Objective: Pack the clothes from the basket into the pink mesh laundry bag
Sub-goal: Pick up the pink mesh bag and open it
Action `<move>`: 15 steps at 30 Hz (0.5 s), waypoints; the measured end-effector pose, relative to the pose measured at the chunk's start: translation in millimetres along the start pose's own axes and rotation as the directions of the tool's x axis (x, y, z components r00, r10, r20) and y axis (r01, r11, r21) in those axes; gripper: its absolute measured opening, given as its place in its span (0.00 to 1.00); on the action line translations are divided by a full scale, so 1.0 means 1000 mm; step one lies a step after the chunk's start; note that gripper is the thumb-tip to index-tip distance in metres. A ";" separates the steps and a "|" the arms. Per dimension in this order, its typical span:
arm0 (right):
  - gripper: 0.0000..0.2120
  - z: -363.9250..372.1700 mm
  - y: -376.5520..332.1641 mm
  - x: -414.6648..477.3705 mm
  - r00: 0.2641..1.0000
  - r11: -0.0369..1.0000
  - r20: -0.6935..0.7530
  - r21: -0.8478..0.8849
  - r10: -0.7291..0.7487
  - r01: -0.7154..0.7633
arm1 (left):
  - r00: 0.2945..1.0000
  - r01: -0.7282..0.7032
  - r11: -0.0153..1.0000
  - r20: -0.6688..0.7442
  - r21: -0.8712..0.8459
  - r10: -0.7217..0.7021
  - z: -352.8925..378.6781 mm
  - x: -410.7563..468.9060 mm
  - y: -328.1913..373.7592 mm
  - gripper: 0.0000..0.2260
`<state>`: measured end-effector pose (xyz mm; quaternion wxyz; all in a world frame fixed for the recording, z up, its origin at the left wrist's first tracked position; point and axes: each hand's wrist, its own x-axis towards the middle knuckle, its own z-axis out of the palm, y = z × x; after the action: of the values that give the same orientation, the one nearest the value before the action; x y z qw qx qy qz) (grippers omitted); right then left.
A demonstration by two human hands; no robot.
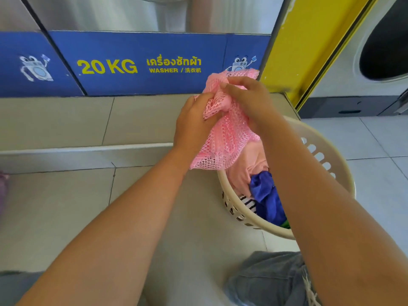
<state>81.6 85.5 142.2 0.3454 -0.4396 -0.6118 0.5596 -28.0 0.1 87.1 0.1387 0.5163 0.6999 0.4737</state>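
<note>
Above the far rim of the cream laundry basket [326, 155], in the head view, I hold the pink mesh laundry bag [227, 133] with both hands. My left hand [194, 120] has its fingers curled closed on a bunch of the mesh at the left side. My right hand [249, 100] is closed on the mesh a little higher and further from me, its fingertips pinching the upper edge. The two hands are just beside each other, and the bunched top of the bag is between them.

The relation that matters for the next move is this: the bag hangs down from my fingers, its long axis goes from the top near the blue washer panel [136, 62] down toward me, and its lower end touches or almost touches the clothes in the basket. I cannot see the opening of the bag; I judge it is in the crumpled part between my hands and must be spread first.

The bag looks soft, with a wide open net, and seems empty. In the basket, directly under the bag and nearer to my right arm, lie a pale pink garment [247, 168], a blue garment [267, 195] and a striped piece [248, 203]. The packing has not yet begun, in my judgement.
</note>
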 end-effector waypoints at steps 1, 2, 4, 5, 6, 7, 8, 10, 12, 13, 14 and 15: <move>0.09 0.014 -0.006 0.000 1.000 1.000 0.022 0.021 -0.007 0.006 | 0.999 -0.010 1.000 -0.036 0.014 0.010 -0.015 0.000 -0.003 0.22; 0.11 0.028 -0.010 0.001 0.999 0.999 0.043 0.042 -0.005 0.003 | 0.998 -0.009 0.999 -0.060 0.034 0.011 -0.030 -0.001 -0.006 0.22; 0.15 0.055 -0.010 0.002 0.997 0.998 0.081 0.067 -0.003 -0.003 | 0.997 0.026 0.996 -0.075 0.084 -0.019 -0.055 -0.006 -0.019 0.20; 0.15 0.065 -0.007 0.002 0.995 0.998 0.095 0.064 0.011 -0.017 | 0.997 0.053 0.993 -0.065 0.106 -0.046 -0.064 -0.008 -0.027 0.20; 0.14 0.076 0.000 0.001 0.993 0.998 0.112 0.045 0.031 -0.036 | 0.996 0.084 0.988 -0.040 0.133 -0.079 -0.073 -0.011 -0.037 0.19; 0.11 0.086 0.008 -0.002 0.990 0.998 0.131 0.012 0.055 -0.057 | 0.993 0.115 0.980 -0.004 0.160 -0.116 -0.080 -0.016 -0.047 0.18; 0.10 0.095 0.021 -0.003 0.985 0.996 0.148 -0.027 0.087 -0.083 | 0.986 0.150 0.973 0.042 0.174 -0.159 -0.086 -0.020 -0.058 0.18; 0.07 0.107 0.048 -0.008 0.970 0.982 0.178 -0.113 0.168 -0.149 | 0.955 0.246 0.957 0.130 0.154 -0.266 -0.092 -0.032 -0.076 0.15; 0.07 0.114 0.077 -0.011 0.954 0.953 0.171 -0.222 0.247 -0.207 | 0.908 0.371 0.922 0.162 0.112 -0.386 -0.093 -0.043 -0.093 0.13; 0.09 0.116 0.089 -0.014 0.946 0.937 0.169 -0.266 0.276 -0.225 | 0.883 0.435 0.897 0.158 0.083 -0.443 -0.093 -0.048 -0.101 0.12; 0.09 0.117 0.100 -0.019 0.939 0.925 0.178 -0.300 0.295 -0.234 | 0.858 0.491 0.870 0.151 0.043 -0.491 -0.091 -0.052 -0.108 0.12; 0.09 0.117 0.111 -0.023 0.934 0.911 0.188 -0.343 0.304 -0.228 | 0.833 0.539 0.842 0.142 0.007 -0.534 -0.089 -0.055 -0.114 0.13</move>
<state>0.1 18.2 18.8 0.1149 -0.4987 -0.6642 0.5449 -132.7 -95.5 24.2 0.3228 0.3287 0.7972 0.3902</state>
